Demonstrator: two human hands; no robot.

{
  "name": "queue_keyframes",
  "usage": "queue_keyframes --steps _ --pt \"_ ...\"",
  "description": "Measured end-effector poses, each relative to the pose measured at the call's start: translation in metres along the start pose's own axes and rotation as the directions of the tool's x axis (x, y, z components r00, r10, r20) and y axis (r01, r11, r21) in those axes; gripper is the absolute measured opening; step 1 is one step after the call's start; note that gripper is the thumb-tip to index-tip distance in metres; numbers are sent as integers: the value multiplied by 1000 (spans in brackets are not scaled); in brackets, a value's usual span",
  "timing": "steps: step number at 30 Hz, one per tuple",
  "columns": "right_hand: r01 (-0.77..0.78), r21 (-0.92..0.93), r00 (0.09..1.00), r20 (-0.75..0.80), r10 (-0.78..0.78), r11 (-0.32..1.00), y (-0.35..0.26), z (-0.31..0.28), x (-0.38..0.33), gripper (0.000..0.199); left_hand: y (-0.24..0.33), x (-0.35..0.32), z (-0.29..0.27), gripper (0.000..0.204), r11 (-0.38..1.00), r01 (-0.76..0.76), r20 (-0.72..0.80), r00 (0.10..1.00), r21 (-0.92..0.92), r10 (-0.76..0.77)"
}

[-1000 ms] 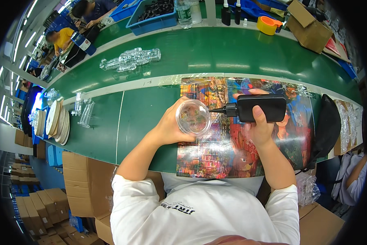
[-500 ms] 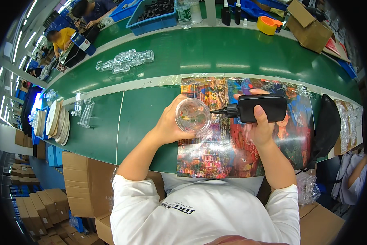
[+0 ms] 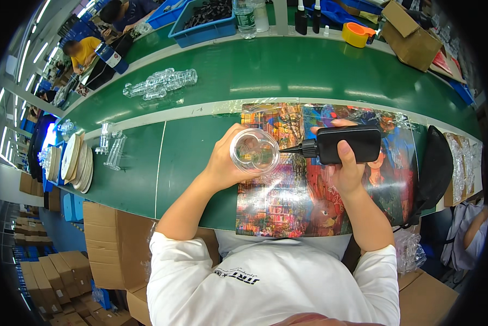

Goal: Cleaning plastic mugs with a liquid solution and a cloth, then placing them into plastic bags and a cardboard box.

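My left hand (image 3: 223, 165) is wrapped round a clear round plastic container (image 3: 254, 151), its circular rim facing up. In my right hand (image 3: 349, 174) lies a black squeeze bottle (image 3: 355, 144), held on its side with the thumb across it. The bottle's thin pointed nozzle (image 3: 291, 150) points left, its tip at the container's right edge; I cannot tell whether it touches. Under both hands a glossy mat with a colourful printed picture (image 3: 276, 212) covers part of the green table (image 3: 187, 157).
Beyond a pale rail, a clear plastic assembly (image 3: 165, 82) lies on a green belt (image 3: 309, 68). Clear tubes (image 3: 114, 152) and white spools (image 3: 78, 163) stand left. A black bag (image 3: 435, 168) sits right. A blue bin (image 3: 206, 33) and orange tape (image 3: 357, 35) are far off.
The clear assembly on the belt has shifted slightly left. My left hand has tilted the container a little and moved it slightly left; my right hand and the bottle stay nearly still.
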State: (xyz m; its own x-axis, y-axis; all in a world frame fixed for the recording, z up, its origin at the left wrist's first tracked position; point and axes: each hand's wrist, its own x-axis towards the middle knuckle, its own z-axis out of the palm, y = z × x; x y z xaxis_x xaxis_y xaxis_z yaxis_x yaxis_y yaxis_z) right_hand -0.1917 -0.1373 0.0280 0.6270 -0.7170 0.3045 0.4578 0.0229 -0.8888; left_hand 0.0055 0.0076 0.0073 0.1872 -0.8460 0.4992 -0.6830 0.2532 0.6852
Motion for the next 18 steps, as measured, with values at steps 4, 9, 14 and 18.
queue_keyframes --steps 4,9,14,18 --pt "4 9 1000 1 -4 1000 3 -1 0 46 -2 -2 0 56 999 -9 -11 1000 35 10" --pt "4 11 1000 6 -4 1000 5 -3 -1 46 -3 -3 4 56 1000 27 -54 998 -10 -28" --pt "4 13 1000 0 -4 1000 5 -2 -1 45 4 0 6 58 1000 18 -83 996 16 -17" --pt "12 2 1000 -15 -12 1000 5 -2 -1 45 12 0 4 60 998 47 -63 997 32 -45"
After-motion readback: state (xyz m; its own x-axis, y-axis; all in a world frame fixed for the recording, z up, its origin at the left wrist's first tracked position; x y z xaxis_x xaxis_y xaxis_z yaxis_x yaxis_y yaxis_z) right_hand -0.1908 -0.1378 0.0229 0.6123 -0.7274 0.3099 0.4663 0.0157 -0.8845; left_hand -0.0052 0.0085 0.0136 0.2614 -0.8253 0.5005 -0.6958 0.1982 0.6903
